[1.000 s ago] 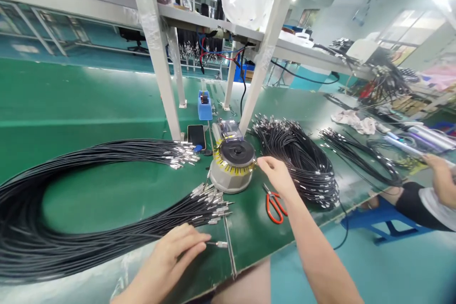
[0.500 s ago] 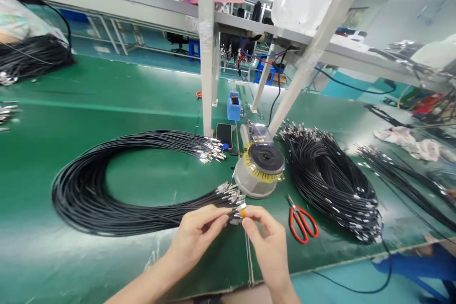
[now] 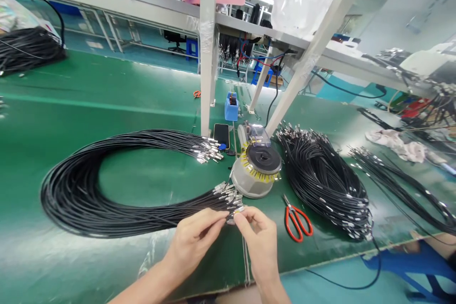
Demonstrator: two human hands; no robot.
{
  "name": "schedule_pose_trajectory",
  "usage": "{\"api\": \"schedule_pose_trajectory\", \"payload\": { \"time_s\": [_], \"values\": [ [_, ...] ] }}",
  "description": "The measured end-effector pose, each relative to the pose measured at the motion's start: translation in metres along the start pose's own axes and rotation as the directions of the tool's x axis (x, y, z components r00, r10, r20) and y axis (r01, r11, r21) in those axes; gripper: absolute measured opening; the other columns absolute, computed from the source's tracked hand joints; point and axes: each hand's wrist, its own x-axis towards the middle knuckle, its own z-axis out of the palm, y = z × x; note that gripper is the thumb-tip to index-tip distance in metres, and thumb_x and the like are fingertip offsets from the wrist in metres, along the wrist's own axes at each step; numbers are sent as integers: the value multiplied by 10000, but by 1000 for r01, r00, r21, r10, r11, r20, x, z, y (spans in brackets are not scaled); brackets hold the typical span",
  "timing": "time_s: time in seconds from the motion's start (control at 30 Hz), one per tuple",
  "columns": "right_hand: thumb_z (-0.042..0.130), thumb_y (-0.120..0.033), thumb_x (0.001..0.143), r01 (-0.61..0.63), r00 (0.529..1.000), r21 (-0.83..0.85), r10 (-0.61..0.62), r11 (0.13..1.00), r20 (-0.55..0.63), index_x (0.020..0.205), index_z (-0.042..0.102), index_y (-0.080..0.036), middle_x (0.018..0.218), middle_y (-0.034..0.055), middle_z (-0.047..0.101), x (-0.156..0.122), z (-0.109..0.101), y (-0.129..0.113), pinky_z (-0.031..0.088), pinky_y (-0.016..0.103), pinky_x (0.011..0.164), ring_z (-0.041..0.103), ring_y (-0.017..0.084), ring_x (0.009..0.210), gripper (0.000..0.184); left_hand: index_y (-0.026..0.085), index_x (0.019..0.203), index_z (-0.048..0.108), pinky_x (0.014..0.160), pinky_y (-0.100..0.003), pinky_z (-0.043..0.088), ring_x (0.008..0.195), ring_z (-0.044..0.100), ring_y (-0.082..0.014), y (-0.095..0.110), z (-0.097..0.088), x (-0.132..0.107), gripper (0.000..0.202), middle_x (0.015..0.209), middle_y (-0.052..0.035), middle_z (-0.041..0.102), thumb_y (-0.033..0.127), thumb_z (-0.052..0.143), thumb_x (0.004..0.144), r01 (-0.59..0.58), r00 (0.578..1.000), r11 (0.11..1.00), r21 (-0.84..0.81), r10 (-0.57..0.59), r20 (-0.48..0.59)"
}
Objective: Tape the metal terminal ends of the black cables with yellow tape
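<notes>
My left hand (image 3: 194, 240) and my right hand (image 3: 258, 237) meet in front of the table, their fingertips pinching the metal-tipped end of a black cable (image 3: 233, 212). That end belongs to a large loop of black cables (image 3: 71, 194) whose silver tips fan out toward a round grey dispenser with yellow tabs (image 3: 254, 173). The dispenser stands just beyond my right hand. Red-handled scissors (image 3: 297, 223) lie to the right of that hand. My fingers hide most of the pinched tip.
A second bundle of black cables (image 3: 322, 183) lies right of the dispenser, with a thinner bundle (image 3: 399, 185) beyond it. A phone (image 3: 221, 135) and a small blue box (image 3: 231, 107) sit behind the dispenser. White shelf legs (image 3: 207, 57) stand on the green table (image 3: 107, 104).
My right hand has moved from beside the dispenser to the cable tips, joining my left hand there. The view has swung left, and a small yellow piece seen between my fingers earlier no longer shows.
</notes>
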Motion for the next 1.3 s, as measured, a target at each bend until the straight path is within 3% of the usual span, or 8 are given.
{"api": "schedule_pose_trajectory", "payload": {
  "time_s": [0.2, 0.33, 0.47, 0.8, 0.93, 1.07, 1.17, 1.3],
  "values": [
    [682, -316, 833, -28, 1000, 53, 28, 998, 13, 796, 679, -173, 804, 39, 677, 0, 1, 1, 503, 297, 743, 617, 196, 784, 148, 197, 1027, 713, 637, -184, 500, 687, 640, -117, 4, -4, 3, 192, 808, -21, 710, 144, 563, 919, 45, 998, 998, -47, -42, 49],
    [634, -276, 876, 71, 992, 19, -72, 997, 99, 833, 680, -191, 869, 45, 677, 0, -2, 0, 495, 304, 789, 624, 204, 851, 105, 210, 996, 727, 580, -187, 448, 646, 594, -116, 10, -12, 6, 190, 731, -5, 665, 225, 545, 942, 219, 961, 974, -60, -205, 184],
    [631, -241, 873, 145, 985, -69, -137, 987, 104, 771, 669, -202, 824, 33, 672, 1, -4, 0, 487, 299, 790, 620, 200, 829, 116, 214, 979, 732, 620, -192, 444, 674, 592, -117, 16, -22, 9, 205, 769, -10, 671, 235, 530, 950, 245, 935, 966, -83, -213, 283],
    [618, -327, 883, 35, 998, -159, -27, 987, 54, 766, 681, -182, 725, 22, 659, -10, -21, -2, 475, 270, 668, 594, 182, 706, 198, 200, 1034, 687, 673, -213, 476, 725, 616, -130, 10, -14, 4, 211, 835, -39, 692, 177, 491, 959, 58, 967, 998, -3, -56, 248],
    [604, -275, 887, 87, 994, -173, -75, 981, 75, 762, 685, -197, 779, 23, 677, -12, -21, -4, 474, 274, 729, 608, 190, 763, 168, 209, 1075, 663, 756, -246, 520, 842, 636, -158, 22, -13, 12, 186, 970, -49, 695, 254, 544, 939, 190, 925, 981, -26, -170, 340],
    [610, -286, 880, 85, 995, -176, -73, 981, 75, 723, 678, -197, 732, 17, 671, -15, -19, -6, 465, 268, 695, 597, 184, 721, 193, 193, 943, 694, 656, -225, 519, 727, 628, -146, 27, -4, 17, 118, 839, -25, 698, 274, 628, 887, 289, 918, 954, -83, -252, 306],
    [613, -332, 871, 41, 999, -176, -35, 984, 39, 693, 669, -185, 658, 6, 635, -18, -18, -6, 441, 259, 626, 550, 165, 643, 238, 174, 814, 705, 671, -218, 524, 719, 646, -138, 20, 4, 13, 113, 781, -28, 699, 209, 630, 891, 180, 967, 971, -155, -146, 208],
    [634, -370, 851, -49, 999, -81, 49, 996, -11, 673, 643, -169, 623, 2, 600, -17, -13, -1, 426, 249, 586, 522, 149, 609, 269, 175, 989, 704, 685, -215, 543, 753, 683, -137, 4, 5, 5, 161, 880, -62, 733, 120, 572, 918, -245, 963, 969, 24, 241, 118]
  ]
}}
